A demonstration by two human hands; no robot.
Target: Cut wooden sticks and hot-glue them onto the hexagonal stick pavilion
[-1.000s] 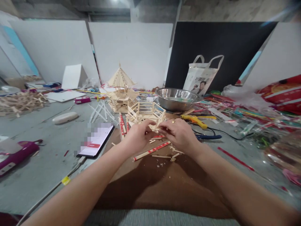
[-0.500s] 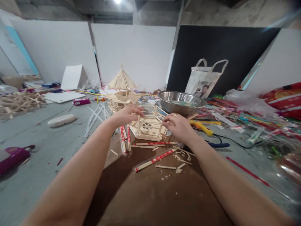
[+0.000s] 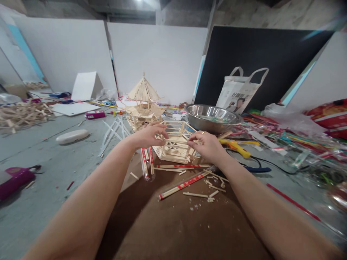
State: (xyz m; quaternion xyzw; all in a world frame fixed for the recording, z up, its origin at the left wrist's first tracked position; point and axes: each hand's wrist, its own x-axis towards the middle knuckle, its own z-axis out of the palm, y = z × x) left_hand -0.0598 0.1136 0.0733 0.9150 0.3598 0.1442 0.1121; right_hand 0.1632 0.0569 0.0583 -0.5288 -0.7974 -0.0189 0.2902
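A low, many-sided frame of pale wooden sticks [image 3: 173, 157] stands at the far end of the brown board, between my hands. At its left front corner, my left hand [image 3: 150, 136] has thumb and fingers pinched at one end of a level wooden stick [image 3: 176, 143] along the upper front. My right hand [image 3: 208, 145], wearing a ring, pinches near that stick's other end. The fingers partly hide both ends. Behind my left hand rises a tiered stick pavilion [image 3: 143, 92] with a pointed roof.
Paper-wrapped chopsticks [image 3: 184, 185] and cut stick pieces [image 3: 195, 194] lie on the brown board [image 3: 173, 224]. A steel bowl [image 3: 214, 124] stands behind, a yellow-handled glue gun [image 3: 238, 148] to the right. Purple hair-dryer-like tool [image 3: 18, 180] and white case [image 3: 72, 136] lie left.
My left fingers have come down slightly toward the frame's left front corner. My right hand stays almost in place. The whole view has shifted a little.
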